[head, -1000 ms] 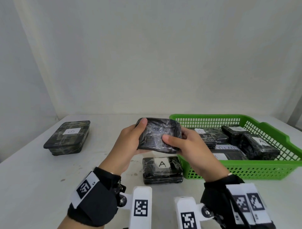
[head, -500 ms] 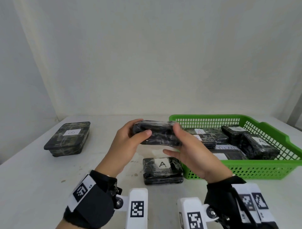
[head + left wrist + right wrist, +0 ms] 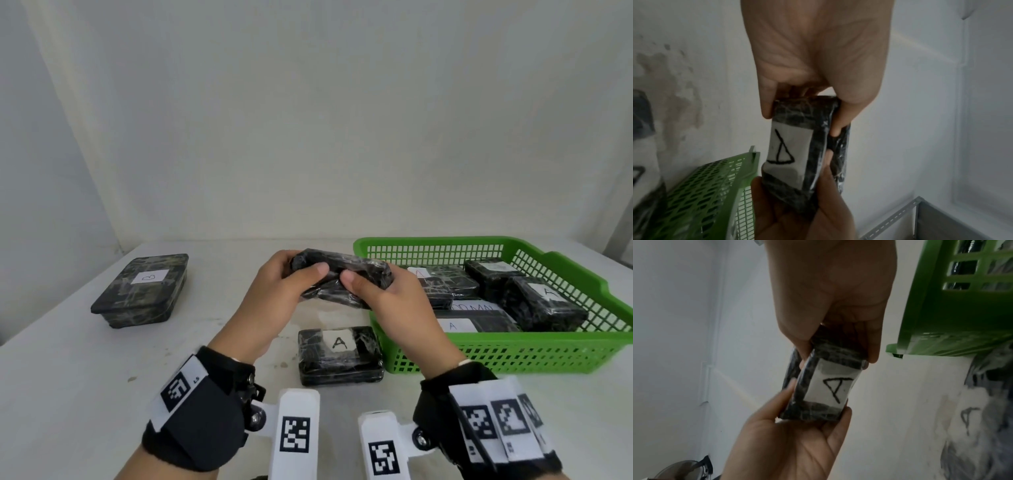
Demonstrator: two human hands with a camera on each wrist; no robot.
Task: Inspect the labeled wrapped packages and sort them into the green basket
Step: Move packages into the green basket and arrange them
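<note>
Turning in both hands above the middle of the desk, the held package (image 3: pixel 342 279) is now tipping label-down, whereas half a second ago it was showing a long side edge-on to the head view. The left hand (image 3: pixel 281 294) and right hand (image 3: pixel 387 301) are each pinching an end, thumbs on the near face. Both wrist views are showing its white label (image 3: pixel 830 389) reading A. Judged: inspection is finishing; it is belonging in the green basket (image 3: pixel 513 353) at the desk's right edge, beside several packages already lying inside. Another A package (image 3: pixel 339 356) is waiting near the front edge; a B package (image 3: pixel 144 291) is sitting towards the left edge.
</note>
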